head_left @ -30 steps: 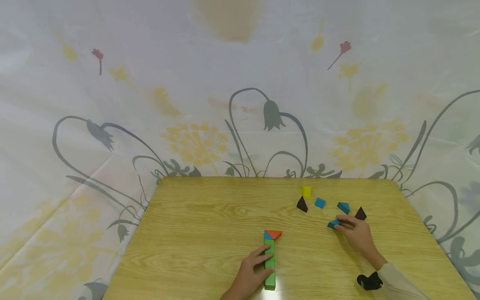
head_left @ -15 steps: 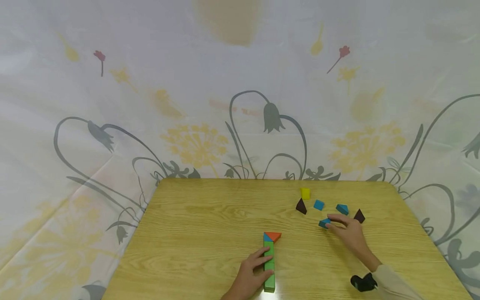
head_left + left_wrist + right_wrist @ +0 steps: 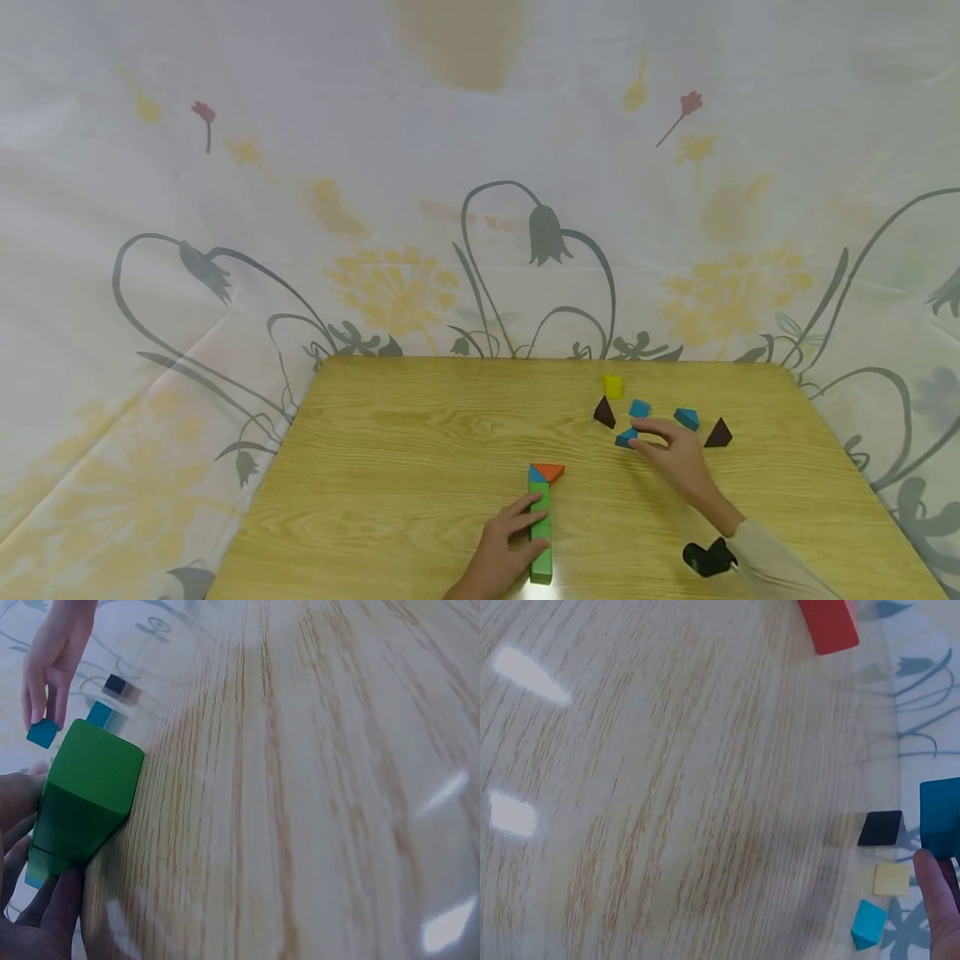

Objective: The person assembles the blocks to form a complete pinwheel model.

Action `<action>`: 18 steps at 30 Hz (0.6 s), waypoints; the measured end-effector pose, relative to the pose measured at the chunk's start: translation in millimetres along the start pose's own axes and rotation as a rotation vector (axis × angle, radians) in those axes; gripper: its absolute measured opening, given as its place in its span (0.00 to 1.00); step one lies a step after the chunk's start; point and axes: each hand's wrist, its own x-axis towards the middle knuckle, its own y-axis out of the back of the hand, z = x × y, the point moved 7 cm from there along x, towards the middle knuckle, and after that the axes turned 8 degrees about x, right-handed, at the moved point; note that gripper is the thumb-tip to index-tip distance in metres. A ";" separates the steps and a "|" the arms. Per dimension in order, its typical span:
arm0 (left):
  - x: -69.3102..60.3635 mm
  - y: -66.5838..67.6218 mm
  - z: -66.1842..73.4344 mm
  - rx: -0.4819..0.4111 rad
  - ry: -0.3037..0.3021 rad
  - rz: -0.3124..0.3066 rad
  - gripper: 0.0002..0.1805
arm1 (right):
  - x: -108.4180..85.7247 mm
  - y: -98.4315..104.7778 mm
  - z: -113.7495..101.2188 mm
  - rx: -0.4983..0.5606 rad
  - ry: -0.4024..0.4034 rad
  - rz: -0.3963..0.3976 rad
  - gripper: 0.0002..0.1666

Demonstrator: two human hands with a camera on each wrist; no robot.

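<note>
My left hand (image 3: pixel 498 542) rests with spread fingers on a row of green blocks (image 3: pixel 541 558), lying end to end on the table. At the row's far end, a small blue triangular block (image 3: pixel 535 472) and an orange-red triangular block (image 3: pixel 551 472) sit side by side. My right hand (image 3: pixel 678 462) pinches another blue triangular block (image 3: pixel 625 437) between thumb and fingers, by the blue square block (image 3: pixel 640 407). In the right wrist view, that held blue block (image 3: pixel 940 817) shows at the right edge, its far part cut off.
Around my right hand lie a yellow block (image 3: pixel 613 387), a dark brown triangular block (image 3: pixel 603 412), a second dark triangular block (image 3: pixel 719 433) and a blue triangular block (image 3: pixel 686 417). A black object (image 3: pixel 708 558) hangs by the right wrist. A patterned cloth (image 3: pixel 420 167) stands behind the wooden table (image 3: pixel 360 483).
My right hand has carried the pinched blue triangular block leftward and slightly away, toward the blue square block, uncovering the right-hand dark triangular block. My left hand has stayed on the green blocks.
</note>
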 end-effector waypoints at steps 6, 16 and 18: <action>0.0 0.8 -0.2 0.001 0.007 0.000 0.24 | 6.3 -10.7 -5.0 0.006 -0.017 -0.008 0.20; 0.5 -0.1 -2.3 0.007 -0.010 0.006 0.24 | 13.5 -27.5 -10.2 0.077 -0.011 -0.023 0.17; 0.6 -0.7 -1.8 0.006 -0.013 0.003 0.24 | 13.8 -30.6 -11.2 0.082 -0.016 -0.030 0.18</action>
